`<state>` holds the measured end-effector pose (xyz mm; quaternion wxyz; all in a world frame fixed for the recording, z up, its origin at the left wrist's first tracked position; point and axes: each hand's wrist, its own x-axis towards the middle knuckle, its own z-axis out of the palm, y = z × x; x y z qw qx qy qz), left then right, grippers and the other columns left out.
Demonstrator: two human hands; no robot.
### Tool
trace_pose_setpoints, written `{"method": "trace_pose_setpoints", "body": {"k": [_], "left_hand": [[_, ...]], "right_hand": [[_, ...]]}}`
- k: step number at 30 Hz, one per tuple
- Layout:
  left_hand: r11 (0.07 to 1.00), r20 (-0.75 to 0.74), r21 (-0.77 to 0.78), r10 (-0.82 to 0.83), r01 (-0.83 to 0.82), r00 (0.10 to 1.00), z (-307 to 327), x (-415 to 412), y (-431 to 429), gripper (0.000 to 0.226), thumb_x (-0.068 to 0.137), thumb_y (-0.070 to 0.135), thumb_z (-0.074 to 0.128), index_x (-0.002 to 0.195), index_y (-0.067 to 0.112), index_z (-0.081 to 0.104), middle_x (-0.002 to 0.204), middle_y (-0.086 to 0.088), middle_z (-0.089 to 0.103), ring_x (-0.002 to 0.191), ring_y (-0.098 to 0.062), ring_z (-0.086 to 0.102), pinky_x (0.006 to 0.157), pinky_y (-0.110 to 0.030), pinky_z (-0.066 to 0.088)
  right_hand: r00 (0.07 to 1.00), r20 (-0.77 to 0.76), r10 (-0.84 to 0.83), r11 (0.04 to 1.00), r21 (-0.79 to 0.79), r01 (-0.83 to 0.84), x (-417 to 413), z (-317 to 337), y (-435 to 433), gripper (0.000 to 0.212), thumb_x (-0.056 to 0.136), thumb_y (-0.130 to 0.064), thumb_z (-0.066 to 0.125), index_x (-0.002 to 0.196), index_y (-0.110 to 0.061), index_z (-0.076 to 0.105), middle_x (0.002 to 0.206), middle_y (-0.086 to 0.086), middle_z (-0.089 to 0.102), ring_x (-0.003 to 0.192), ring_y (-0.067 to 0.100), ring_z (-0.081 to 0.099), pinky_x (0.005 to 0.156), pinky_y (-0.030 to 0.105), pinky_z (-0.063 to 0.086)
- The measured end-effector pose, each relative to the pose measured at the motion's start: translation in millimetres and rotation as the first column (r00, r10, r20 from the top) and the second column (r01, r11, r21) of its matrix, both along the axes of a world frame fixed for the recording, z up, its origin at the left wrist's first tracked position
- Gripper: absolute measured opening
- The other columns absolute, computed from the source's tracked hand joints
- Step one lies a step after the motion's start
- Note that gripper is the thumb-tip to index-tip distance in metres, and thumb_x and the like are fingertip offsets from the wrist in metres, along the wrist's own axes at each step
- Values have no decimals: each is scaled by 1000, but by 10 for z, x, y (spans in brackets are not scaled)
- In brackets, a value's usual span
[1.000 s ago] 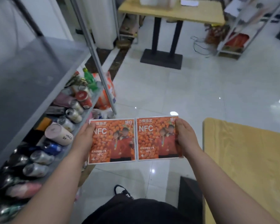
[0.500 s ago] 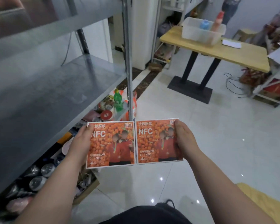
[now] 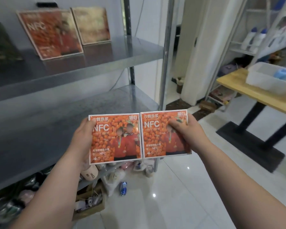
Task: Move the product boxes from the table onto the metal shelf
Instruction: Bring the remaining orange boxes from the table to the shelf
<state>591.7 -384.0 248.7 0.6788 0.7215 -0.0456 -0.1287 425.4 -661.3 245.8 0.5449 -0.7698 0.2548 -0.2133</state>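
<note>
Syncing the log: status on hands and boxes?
Left hand grips left box, right hand grips right box. Both held side by side, off the metal shelf. Path to shelf looks open.

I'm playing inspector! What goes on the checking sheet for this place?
Surface: metal shelf; two shelved boxes stand on its upper tier.
Job's things: left box and right box, orange, held side by side in front of the shelf.
Clutter: bag and carton under the shelf; blue can on the floor.
Hands: left hand grips the left box; right hand grips the right box.
Cables: one thin cable behind the shelf.
Surroundings: wooden table with a clear tub; white rack with bottles.
</note>
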Motion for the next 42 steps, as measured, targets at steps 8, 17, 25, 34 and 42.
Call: {"method": "trace_pose_setpoints", "body": {"k": [8,17,25,34,42], "left_hand": [[987,145,-131,113,-94,983,924,191,101,17,98,23,38,102,23,54,85,-4,69,73,-20,71,63,-40,57],[977,318,-206,122,-57,940,1791,882,373,29,93,31,57,120,33,48,107,-6,72,90,-29,74,80,-56,58],[977,434,-167,195,-134,879,1992,1589,337,55,89,17,68,122,52,42,107,9,68,91,-20,72,75,-41,59],[970,530,-97,242,-225,813,2052,2114,115,49,93,18,66,127,44,42,110,17,61,90,-4,64,63,-24,55],[913,629,93,255,-397,735,1929,2346,95,55,89,22,71,131,43,44,127,6,55,108,-8,58,93,-41,53]], "right_hand": [[967,169,192,981,-38,-188,891,821,-262,32,78,-39,81,104,-25,67,99,-2,78,92,18,75,90,51,57],[916,349,198,980,-62,-188,1922,1664,-128,47,70,-42,86,107,-23,63,99,-3,77,91,18,75,83,40,59],[857,457,238,971,-125,-203,2644,2034,-93,74,77,-33,86,137,-36,43,108,-7,70,92,14,74,76,34,59],[830,471,299,948,-248,-201,3375,2085,-312,65,84,-33,80,134,-46,40,104,-14,70,92,6,71,82,30,55],[797,403,450,883,-334,-330,3858,2029,-644,49,93,-29,70,130,-41,40,107,-13,68,84,-10,67,66,6,49]]}}
